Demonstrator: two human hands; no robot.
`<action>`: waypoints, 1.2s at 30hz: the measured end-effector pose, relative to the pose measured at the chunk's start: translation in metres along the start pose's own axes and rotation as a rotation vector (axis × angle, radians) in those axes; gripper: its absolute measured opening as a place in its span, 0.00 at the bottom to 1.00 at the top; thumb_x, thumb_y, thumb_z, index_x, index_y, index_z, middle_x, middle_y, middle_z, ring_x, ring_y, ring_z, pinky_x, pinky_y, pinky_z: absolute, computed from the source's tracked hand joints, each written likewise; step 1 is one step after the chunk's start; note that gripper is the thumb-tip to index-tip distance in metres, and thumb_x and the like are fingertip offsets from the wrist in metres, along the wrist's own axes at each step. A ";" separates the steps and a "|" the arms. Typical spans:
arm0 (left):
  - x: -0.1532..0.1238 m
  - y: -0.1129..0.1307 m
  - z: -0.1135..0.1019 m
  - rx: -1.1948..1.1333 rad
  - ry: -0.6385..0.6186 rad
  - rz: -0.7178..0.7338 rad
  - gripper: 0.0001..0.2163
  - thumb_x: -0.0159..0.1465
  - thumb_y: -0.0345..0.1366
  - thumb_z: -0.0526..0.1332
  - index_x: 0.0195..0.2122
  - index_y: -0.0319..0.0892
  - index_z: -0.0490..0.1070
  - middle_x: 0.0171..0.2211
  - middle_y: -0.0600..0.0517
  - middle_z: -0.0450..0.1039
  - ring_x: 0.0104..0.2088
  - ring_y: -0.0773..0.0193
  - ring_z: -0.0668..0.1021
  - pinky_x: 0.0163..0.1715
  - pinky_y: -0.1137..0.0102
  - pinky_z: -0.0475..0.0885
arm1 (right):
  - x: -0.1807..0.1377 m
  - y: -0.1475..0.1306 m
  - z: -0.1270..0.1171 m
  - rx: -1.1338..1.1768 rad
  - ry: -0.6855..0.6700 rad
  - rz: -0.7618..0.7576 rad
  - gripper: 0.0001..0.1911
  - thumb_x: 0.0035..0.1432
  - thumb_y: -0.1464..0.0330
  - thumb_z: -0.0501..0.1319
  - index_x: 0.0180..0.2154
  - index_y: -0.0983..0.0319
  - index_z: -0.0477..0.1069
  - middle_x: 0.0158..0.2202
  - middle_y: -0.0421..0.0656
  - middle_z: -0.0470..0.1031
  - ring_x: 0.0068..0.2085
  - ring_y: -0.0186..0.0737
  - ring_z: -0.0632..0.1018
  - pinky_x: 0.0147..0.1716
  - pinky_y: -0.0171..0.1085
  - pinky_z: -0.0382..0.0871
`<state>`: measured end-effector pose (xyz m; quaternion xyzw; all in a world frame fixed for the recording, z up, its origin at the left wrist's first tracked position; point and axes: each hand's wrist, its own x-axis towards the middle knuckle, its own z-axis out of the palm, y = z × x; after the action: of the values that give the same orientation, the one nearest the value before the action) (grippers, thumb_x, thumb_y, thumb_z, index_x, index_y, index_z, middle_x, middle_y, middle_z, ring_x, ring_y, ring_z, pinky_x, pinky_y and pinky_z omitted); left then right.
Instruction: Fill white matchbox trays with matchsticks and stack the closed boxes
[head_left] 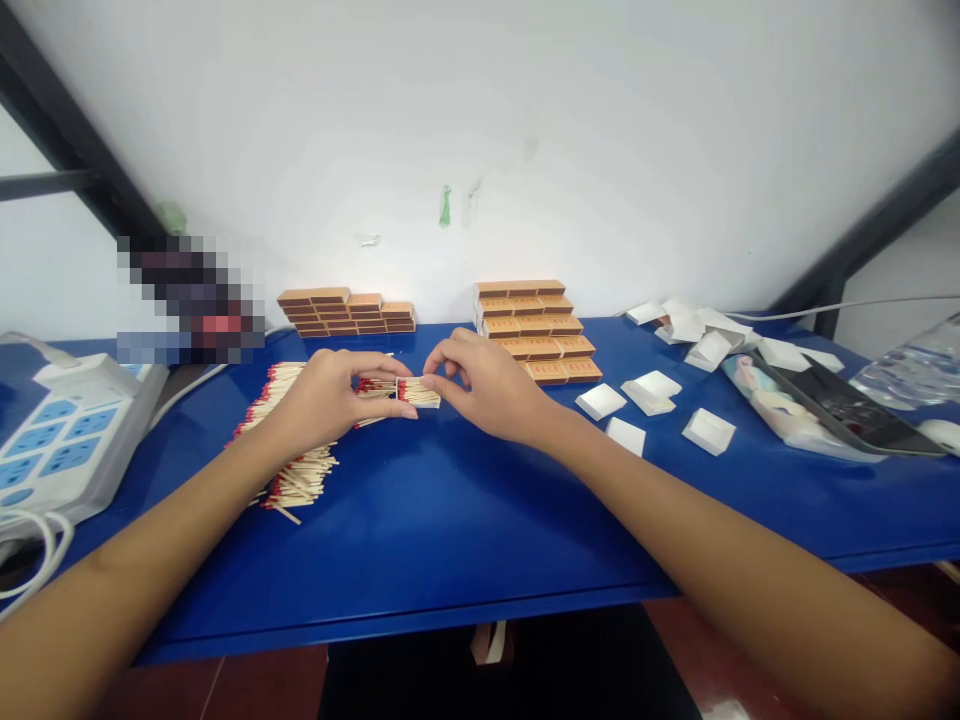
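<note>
Head view: two hands close around one filled tray

Left hand (pixel 349 388) and right hand (pixel 474 382) meet over a small white tray (pixel 429 405), in the rear half of the bench (pixel 480 540), a little left of its middle. Red-headed sticks fill it, heads toward the left.

The left grip is narrow: thumb along the tray's near side, fingers at its far side, bracketing the left end, probably to steady the walls and line up the sticks. The right thumb and forefinger nearly meet at the tray's upper right part; whether they pinch its wall or only press on the sticks cannot be told. Nor is it clear whether the tray rests on the bench.

The loose pile (pixel 304 480) spreads beneath and beside the left forearm, toward the bench's left end, presumably for easy reach. White trays (pixel 709 432) lie scattered toward the right end, on the right hand's side. Against the back edge stand a low left stack (pixel 337 315) and a stepped right stack (pixel 536 330) of boxes, likely set there to leave the front edge free for the arms. A power strip (pixel 67 435) sits at the left end, a phone (pixel 855 400) near the right.
</note>
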<state>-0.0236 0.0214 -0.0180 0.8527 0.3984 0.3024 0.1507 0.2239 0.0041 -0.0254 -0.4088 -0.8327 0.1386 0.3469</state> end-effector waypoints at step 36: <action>0.022 0.039 0.025 0.124 -0.196 0.110 0.21 0.60 0.58 0.73 0.44 0.49 0.83 0.42 0.49 0.80 0.46 0.52 0.78 0.47 0.61 0.71 | -0.063 0.165 -0.211 -0.567 0.458 0.732 0.10 0.67 0.66 0.60 0.41 0.62 0.79 0.40 0.53 0.82 0.43 0.53 0.80 0.47 0.51 0.70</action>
<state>0.0264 0.0133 -0.0096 0.9063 0.3526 0.2002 0.1191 0.4930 0.0471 0.0127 -0.7712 -0.5426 -0.0732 0.3248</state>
